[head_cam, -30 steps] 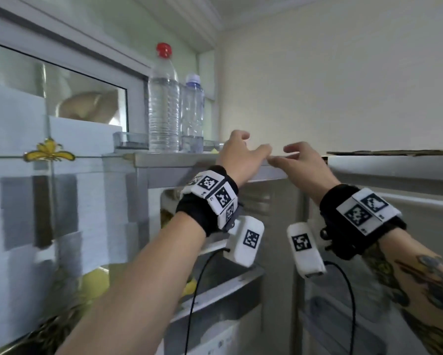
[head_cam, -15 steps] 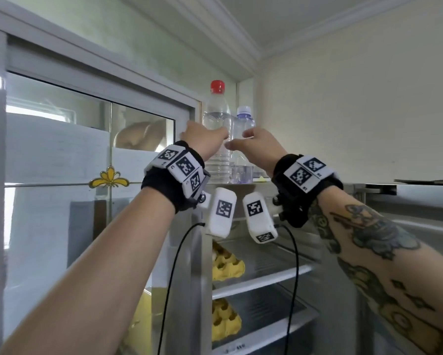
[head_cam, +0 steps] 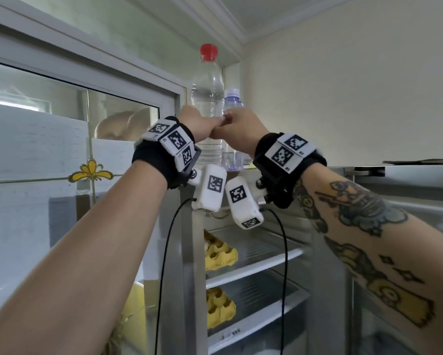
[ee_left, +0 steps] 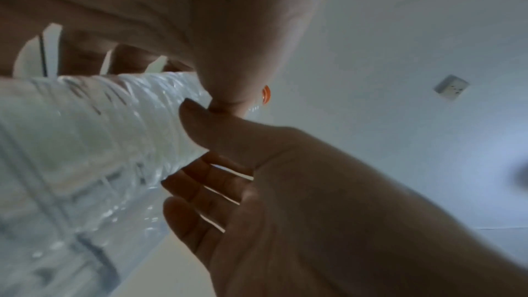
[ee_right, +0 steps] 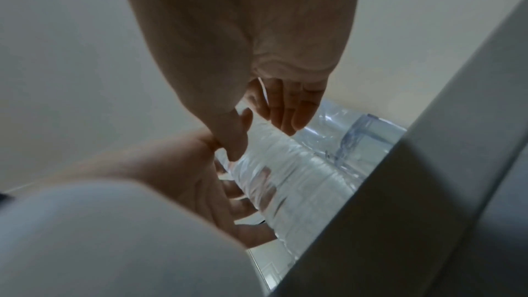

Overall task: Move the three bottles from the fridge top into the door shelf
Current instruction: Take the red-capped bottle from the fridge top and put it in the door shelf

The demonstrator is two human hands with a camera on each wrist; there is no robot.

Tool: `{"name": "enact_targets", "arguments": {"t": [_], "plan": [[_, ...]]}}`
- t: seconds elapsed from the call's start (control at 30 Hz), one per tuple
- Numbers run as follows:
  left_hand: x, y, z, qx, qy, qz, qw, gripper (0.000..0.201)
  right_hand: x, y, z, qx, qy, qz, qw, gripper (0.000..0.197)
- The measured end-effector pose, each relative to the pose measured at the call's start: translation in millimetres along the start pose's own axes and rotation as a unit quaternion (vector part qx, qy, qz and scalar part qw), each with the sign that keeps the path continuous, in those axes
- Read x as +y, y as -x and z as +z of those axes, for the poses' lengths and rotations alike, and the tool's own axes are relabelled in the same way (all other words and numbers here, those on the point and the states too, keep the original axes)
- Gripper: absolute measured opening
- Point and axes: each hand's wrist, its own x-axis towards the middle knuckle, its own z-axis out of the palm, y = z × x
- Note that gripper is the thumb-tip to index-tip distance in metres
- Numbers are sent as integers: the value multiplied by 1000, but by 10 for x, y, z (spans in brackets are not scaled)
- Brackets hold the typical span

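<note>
A tall clear bottle (head_cam: 207,96) with a red cap stands on the fridge top (head_cam: 343,169), close to the wall corner. Just right of it stands a smaller bottle (head_cam: 232,99) with a pale purple cap. No third bottle is in view. My left hand (head_cam: 201,124) wraps the tall bottle's left side, its fingers (ee_right: 243,202) showing through the ribbed plastic (ee_right: 288,180). My right hand (head_cam: 238,128) holds the same bottle from the right, its thumb (ee_left: 200,128) across the front and touching the left thumb (ee_left: 234,71). The right fingers (ee_right: 285,110) lie between the two bottles.
The fridge stands open below, with glass shelves (head_cam: 253,262) and two yellow egg cartons (head_cam: 219,253) (head_cam: 219,310). Its open door (head_cam: 420,196) is at the right, under my right forearm. A window frame with a yellow ornament (head_cam: 91,171) fills the left. Wrist-camera cables (head_cam: 164,265) hang down.
Both hands left the fridge's front edge, rose leftward to the bottles and closed round the tall one. Their thumbs now meet in front of it.
</note>
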Motion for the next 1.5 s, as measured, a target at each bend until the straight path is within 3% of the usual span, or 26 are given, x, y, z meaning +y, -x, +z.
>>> {"name": "enact_targets", "arguments": {"t": [0.1,0.23,0.33,0.47,0.6,0.7,0.77,0.87,0.93,1.1,1.23,1.33,1.5], "plan": [[121,52,-22,12,57,15,998,68,-81,64,-137,37,-31,-28,998,13],[370,246,-14,34,121,59,990,85,-161,278,-549,70,-22,-68,995,19],[606,489,238,-13,184,94,978,56,-56,562,-968,74,-8,-66,995,16],[849,782,797,-82,228,97,965,51,289,912,-1412,86,33,4,996,54],[961,984,1460,-155,227,81,958,36,775,1271,-1718,95,88,105,986,46],[949,1176,1936,-195,257,72,944,30,1084,1543,-1788,90,137,167,972,53],[873,1280,2228,-225,268,69,934,35,1284,1684,-1821,74,177,199,961,57],[735,1336,2631,-260,289,33,921,49,1523,1847,-1818,52,244,211,945,47],[668,1367,2822,-277,304,16,911,51,1672,1909,-1800,41,273,229,933,55],[488,1505,3305,-318,315,16,894,63,1920,2058,-1878,-12,216,292,932,67],[424,1602,3643,-337,332,-8,881,63,1990,2103,-1909,16,190,317,929,84],[354,1680,3805,-351,351,-19,868,54,2025,2135,-1934,51,163,307,936,73],[199,1787,3929,-343,297,4,891,63,2029,2166,-1991,68,211,284,933,54]]}}
